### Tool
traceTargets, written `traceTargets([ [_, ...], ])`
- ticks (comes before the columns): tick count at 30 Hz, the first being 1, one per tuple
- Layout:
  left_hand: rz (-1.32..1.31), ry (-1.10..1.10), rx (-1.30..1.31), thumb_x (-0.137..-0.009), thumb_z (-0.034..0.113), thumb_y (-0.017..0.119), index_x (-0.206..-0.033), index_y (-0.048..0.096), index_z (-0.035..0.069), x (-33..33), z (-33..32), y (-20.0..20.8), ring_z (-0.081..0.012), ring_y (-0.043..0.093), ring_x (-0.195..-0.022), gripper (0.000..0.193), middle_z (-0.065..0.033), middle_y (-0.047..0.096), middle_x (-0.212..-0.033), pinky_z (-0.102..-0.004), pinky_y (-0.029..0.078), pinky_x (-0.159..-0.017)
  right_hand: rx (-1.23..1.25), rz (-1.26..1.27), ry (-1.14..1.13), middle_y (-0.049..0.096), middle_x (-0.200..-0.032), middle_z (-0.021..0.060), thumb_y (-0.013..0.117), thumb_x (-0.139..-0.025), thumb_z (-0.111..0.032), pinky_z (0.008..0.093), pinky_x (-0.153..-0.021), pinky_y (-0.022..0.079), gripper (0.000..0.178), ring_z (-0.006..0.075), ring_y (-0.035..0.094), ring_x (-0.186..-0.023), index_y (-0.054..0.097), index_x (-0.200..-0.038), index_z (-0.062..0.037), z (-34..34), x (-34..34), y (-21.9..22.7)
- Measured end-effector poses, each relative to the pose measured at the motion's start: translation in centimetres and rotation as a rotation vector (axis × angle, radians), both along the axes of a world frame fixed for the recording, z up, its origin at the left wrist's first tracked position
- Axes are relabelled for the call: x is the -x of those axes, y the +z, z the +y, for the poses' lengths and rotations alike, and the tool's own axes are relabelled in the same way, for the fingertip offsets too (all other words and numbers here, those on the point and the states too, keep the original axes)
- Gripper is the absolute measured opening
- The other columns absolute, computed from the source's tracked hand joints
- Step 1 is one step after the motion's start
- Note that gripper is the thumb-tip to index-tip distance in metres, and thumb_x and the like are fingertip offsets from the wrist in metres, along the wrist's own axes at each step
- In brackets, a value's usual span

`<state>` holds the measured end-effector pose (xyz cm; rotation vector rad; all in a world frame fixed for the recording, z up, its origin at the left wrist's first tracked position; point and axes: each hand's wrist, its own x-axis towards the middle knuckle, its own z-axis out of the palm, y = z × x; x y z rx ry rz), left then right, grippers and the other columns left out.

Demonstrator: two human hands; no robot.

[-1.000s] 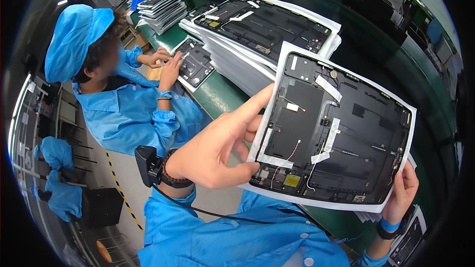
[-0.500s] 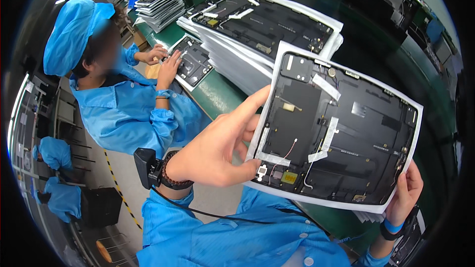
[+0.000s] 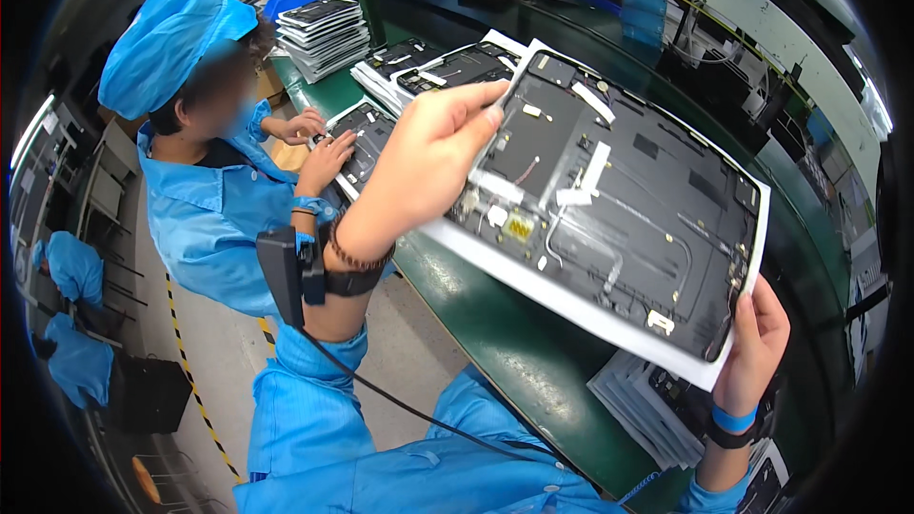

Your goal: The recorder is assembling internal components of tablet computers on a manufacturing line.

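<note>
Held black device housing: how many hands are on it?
2: the left hand at the left edge of the black device housing, and the right hand at its right edge. Some fingers are hidden behind it.

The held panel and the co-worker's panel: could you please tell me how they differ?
The held panel is raised and tilted between the left hand and right hand; the co-worker's panel lies on the green bench. The held panel looks larger in view; the co-worker's panel looks smaller, partly hidden by the co-worker's hands. Both are dark with white edging.
</note>
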<state>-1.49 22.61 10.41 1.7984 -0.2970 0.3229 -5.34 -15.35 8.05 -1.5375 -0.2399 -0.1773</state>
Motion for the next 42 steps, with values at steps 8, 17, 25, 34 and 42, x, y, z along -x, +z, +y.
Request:
traceTargets([
  [8,0.011,0.152,-0.437,-0.103,0.01,0.057,-0.13,0.066,-0.008,-5.8,4.8,2.4,-0.0097,0.067,-0.091,0.033,-0.0079,0.076,-0.107,-0.0257,0.054,-0.084,-0.098,0.056,0.104,0.073,-0.105,0.0073,0.06,-0.104,-0.011,0.0234,-0.081,0.052,0.029,0.0079,0.065,-0.089,0.065,-0.123,0.0114,4.9,-5.0,-0.3],
  [17,-0.017,0.256,-0.726,-0.104,0.013,0.057,-0.131,0.067,-0.002,-11.0,10.3,2.7,-0.0165,0.069,-0.097,0.033,-0.0142,0.077,-0.109,-0.031,0.053,-0.091,0.077,0.206,0.306,0.07,-0.077,0.0066,0.055,-0.107,-0.011,0.0218,-0.048,0.053,0.026,0.009,0.065,-0.056,0.065,-0.118,0.0091,11.1,-6.6,0.4],
  [25,0.006,0.314,-0.723,-0.101,0.02,0.061,-0.115,0.072,-0.002,-13.1,11.6,0.9,-0.0248,0.07,-0.087,0.028,-0.0173,0.075,-0.095,-0.0359,0.054,-0.085,0.063,0.173,0.224,0.068,-0.075,0.005,0.055,-0.105,-0.009,0.0214,-0.047,0.052,0.025,0.0085,0.064,-0.054,0.063,-0.12,0.0094,13.3,-8.2,0.7],
  [34,-0.043,0.319,-0.886,-0.098,0.018,0.063,-0.11,0.074,-0.001,-14.2,11.3,0.2,-0.0363,0.072,-0.092,0.026,-0.0219,0.075,-0.098,-0.0396,0.056,-0.085,0.119,0.193,0.187,0.063,-0.065,0.0027,0.058,-0.104,-0.011,0.0223,-0.043,0.047,0.019,0.0085,0.06,-0.048,0.066,-0.109,0.0064,13.6,-8.9,-0.4],
  [42,-0.096,0.368,-0.989,-0.096,0.015,0.064,-0.107,0.075,0.0,-13.8,10.3,-0.1,-0.038,0.071,-0.088,0.022,-0.0222,0.073,-0.093,-0.0416,0.055,-0.081,0.126,0.175,0.181,0.062,-0.065,0.0024,0.058,-0.104,-0.014,0.0233,-0.043,0.047,0.023,0.0088,0.06,-0.049,0.066,-0.113,0.0065,13.5,-8.5,-0.8],
])
